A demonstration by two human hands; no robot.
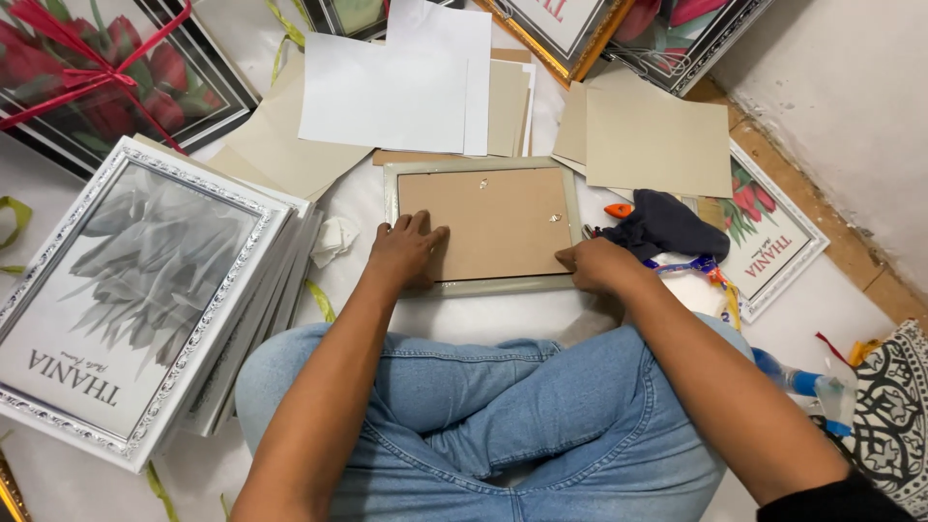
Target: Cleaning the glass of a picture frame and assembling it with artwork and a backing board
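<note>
**Both hands on a face-down picture frame**

The person sits cross-legged on the floor, a pale picture frame (480,228) lying face down just beyond the knees, its brown backing board (483,222) up. The left hand (406,249) rests flat on the board's near left corner, fingers together and pointing away. The right hand (597,265) is curled at the frame's near right corner, fingers tucked under; whether it pinches anything I cannot tell. Just past the right hand lies a dark cloth (667,224). Left of the left hand sits a stack of silver frames (145,300); loose card sheets (657,135) lie beyond the frame
</note>
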